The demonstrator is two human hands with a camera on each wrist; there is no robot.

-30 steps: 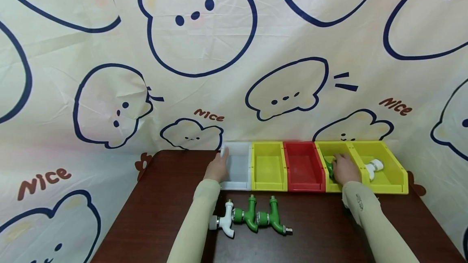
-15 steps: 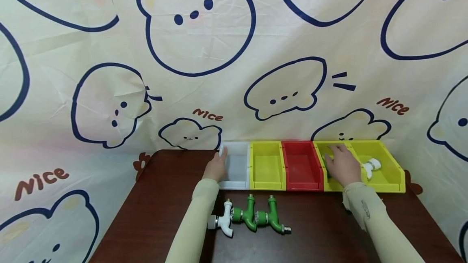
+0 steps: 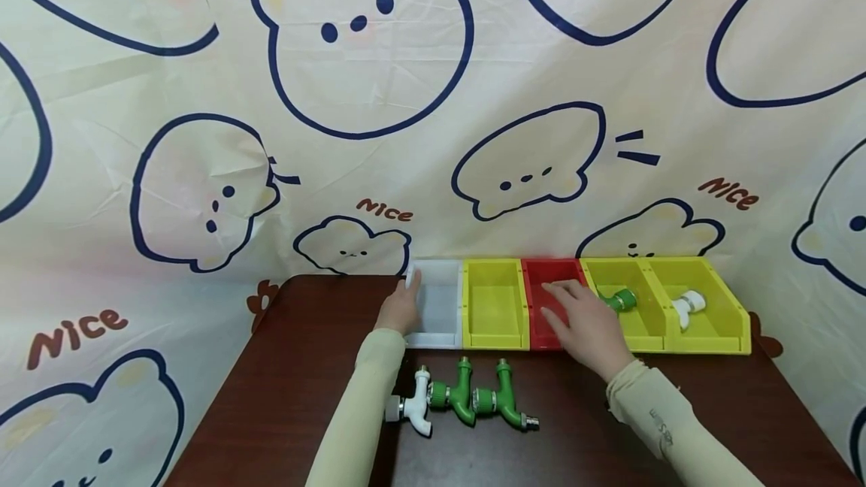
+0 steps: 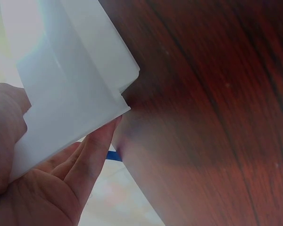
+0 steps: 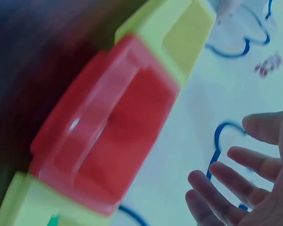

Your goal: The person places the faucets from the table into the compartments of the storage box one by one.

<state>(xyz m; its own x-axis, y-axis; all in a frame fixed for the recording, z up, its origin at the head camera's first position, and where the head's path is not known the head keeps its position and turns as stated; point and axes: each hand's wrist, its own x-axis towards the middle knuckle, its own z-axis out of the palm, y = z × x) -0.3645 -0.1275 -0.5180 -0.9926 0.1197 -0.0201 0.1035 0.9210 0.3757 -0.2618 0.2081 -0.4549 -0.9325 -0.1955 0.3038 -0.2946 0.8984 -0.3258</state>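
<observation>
My left hand (image 3: 398,310) holds the left wall of the white bin (image 3: 443,338), thumb inside and fingers along the outside, as the left wrist view (image 4: 61,136) also shows. Over the red bin (image 3: 546,270) is my right hand (image 3: 590,328), its fingers spread and slightly bent with nothing in them. A green faucet (image 3: 624,300) lies in the yellow bin (image 3: 652,338) just right of the red one. In the far-right yellow bin (image 3: 727,337) lies a white faucet (image 3: 688,308).
Another yellow bin (image 3: 495,337) stands between the white and red bins. In front of the row, a white faucet (image 3: 419,406), a green faucet (image 3: 463,397) and a second green faucet (image 3: 506,400) lie side by side on the brown table (image 3: 298,367). A patterned cloth (image 3: 379,171) hangs behind.
My right hand has let go of the green faucet in the yellow bin, lifted out and moved left over the red bin. My left hand has stayed on the white bin.
</observation>
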